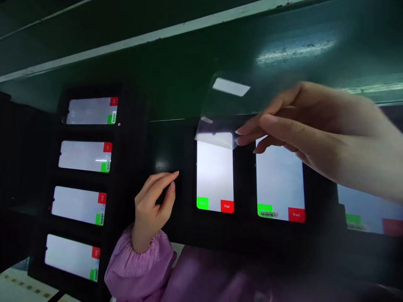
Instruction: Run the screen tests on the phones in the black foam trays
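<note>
My right hand (317, 130) pinches a clear protective film (217, 105) by its lower right corner. The film is tilted up, and its lower edge overlaps the top of a lit phone screen (215, 172); I cannot tell whether they touch. This screen is white, with a green box at bottom left and a red "Fail" box at bottom right. My left hand (155, 201) hovers to the left of that screen, holding nothing, thumb and forefinger slightly apart. Under my right hand, a second lit screen (280, 184) is partly covered, with a barcode label at its green box.
Farther right, another lit screen (362, 209) is partly hidden by my right forearm. On the left, a dark tray (83, 178) holds several lit screens in a column, turned sideways. A green work surface (176, 84) with a pale strip (151, 35) runs behind.
</note>
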The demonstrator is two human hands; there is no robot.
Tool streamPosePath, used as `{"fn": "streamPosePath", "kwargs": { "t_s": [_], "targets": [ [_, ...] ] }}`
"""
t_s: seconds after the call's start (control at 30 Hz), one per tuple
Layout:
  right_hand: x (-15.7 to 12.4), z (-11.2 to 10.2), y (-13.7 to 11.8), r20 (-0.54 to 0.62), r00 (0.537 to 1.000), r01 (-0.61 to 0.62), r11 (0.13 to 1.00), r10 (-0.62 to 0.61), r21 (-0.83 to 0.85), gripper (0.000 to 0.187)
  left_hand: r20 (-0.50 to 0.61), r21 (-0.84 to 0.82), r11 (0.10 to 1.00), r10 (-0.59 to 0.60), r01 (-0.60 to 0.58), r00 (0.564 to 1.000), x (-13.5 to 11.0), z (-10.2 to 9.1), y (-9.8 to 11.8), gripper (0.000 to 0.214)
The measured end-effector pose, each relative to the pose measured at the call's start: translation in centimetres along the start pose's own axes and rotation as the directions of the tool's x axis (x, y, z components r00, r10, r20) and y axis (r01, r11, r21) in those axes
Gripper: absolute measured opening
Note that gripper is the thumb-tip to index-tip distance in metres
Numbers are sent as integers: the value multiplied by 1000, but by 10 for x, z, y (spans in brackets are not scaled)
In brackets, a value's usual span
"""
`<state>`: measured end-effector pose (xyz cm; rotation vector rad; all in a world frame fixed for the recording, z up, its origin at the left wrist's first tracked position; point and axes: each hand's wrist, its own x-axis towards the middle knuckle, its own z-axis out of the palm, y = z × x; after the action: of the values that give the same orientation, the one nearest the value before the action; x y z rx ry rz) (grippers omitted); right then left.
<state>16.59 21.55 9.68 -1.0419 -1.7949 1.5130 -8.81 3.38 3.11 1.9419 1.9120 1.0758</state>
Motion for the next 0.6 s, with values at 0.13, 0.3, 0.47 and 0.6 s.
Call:
{"fn": "streamPosePath", "kwargs": {
  "t_s": [0.13, 0.3, 0.47, 0.6],
  "targets": [
    [-25, 3, -1, -63, 983, 165, 980, -173, -111, 8, 29, -31, 999, 13, -12, 999, 0, 1, 1, 35],
    [-60, 16, 19, 0, 967, 245, 923, -256, -295, 9, 62, -76, 997, 16, -11, 998, 2, 3, 3, 39],
    [-72, 32, 41, 63, 975, 222, 935, -212, -277, 15, 85, -67, 997, 33, -27, 996, 3, 6, 4, 40],
    [-70, 37, 48, 91, 968, 251, 914, -234, -319, 16, 131, -19, 999, 51, -49, 990, 3, 5, 6, 41]
  ]
}}
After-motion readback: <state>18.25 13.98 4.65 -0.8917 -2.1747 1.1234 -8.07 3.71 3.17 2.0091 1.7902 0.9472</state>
